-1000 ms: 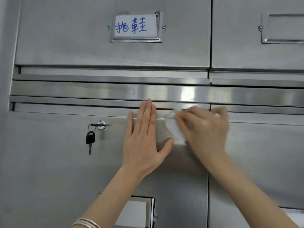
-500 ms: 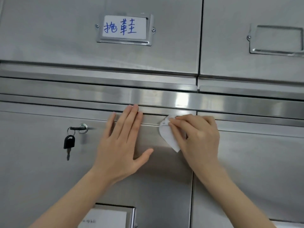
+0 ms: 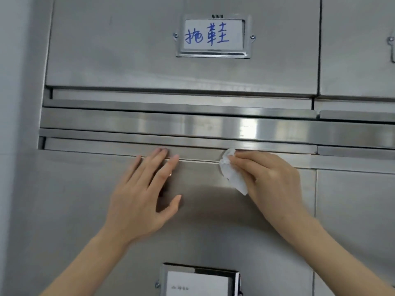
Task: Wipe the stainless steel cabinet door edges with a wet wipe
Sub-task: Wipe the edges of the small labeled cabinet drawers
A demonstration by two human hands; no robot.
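Up top, right hand [image 3: 271, 180] fingers [image 3: 241, 155] press wet wipe [image 3: 232, 174] against door edge [image 3: 198, 160].

We read 拖鞋 in blue handwriting on white card [image 3: 213, 35] | card in metal frame [image 3: 213, 54] on upper door [image 3: 106, 50] | lower card [image 3: 196, 284]: print too small for us to read

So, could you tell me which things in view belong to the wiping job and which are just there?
In the job: wet wipe; right hand holding it; left hand flat on the cabinet door; its top edge.
Just there: handwritten label holder above; lower label holder.
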